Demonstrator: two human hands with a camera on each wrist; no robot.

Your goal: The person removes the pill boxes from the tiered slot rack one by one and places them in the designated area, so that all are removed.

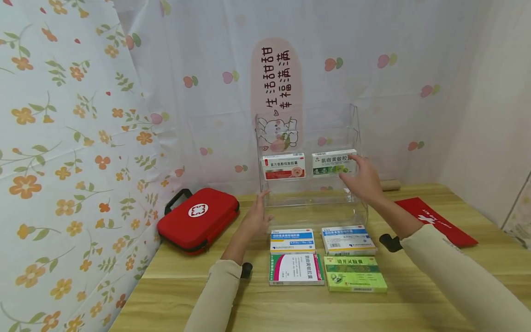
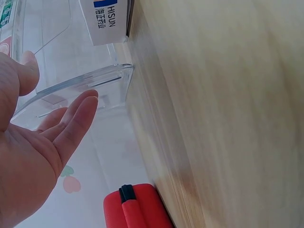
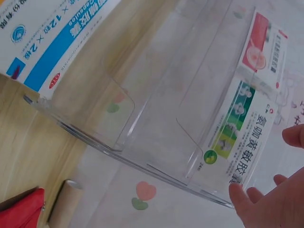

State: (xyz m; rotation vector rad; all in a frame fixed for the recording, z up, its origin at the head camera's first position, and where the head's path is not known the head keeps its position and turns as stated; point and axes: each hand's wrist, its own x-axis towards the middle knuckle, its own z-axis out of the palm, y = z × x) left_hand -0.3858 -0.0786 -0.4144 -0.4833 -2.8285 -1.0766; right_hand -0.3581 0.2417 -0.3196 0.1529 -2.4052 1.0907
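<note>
The fingers of the right hand [image 1: 362, 177] lie nearly straight against the right end of a green-and-white medicine box [image 1: 334, 162], thumb under its lower edge and fingertips [image 3: 237, 197] at its corner, touching it rather than wrapped around it. That box stands upright on the middle tier of a clear plastic rack [image 1: 360, 203], just beside a red-and-white box [image 1: 284, 166] on the same tier, the two almost touching. The left hand [image 1: 256, 216] is spread open with its fingers [image 2: 76, 118] straight and relaxed, holding nothing; it hovers at the lower left corner of the rack, close to the clear front lip, and I cannot tell whether it actually touches it. Both arms wear cream sleeves. In front of the rack, on the wooden table [image 1: 186, 295], four more boxes lie flat in two rows: two blue-and-white boxes [image 1: 292, 240] [image 1: 348, 240] nearest the rack, then a box with a pink and green face [image 1: 296, 269] and a bright green box [image 1: 355, 274] nearer the person. A red first-aid case [image 1: 198, 219] with a white cross badge sits to the left against the flowered curtain, and a flat red pouch [image 1: 435, 221] lies to the right. A pink sign with Chinese writing hangs behind the rack.
</note>
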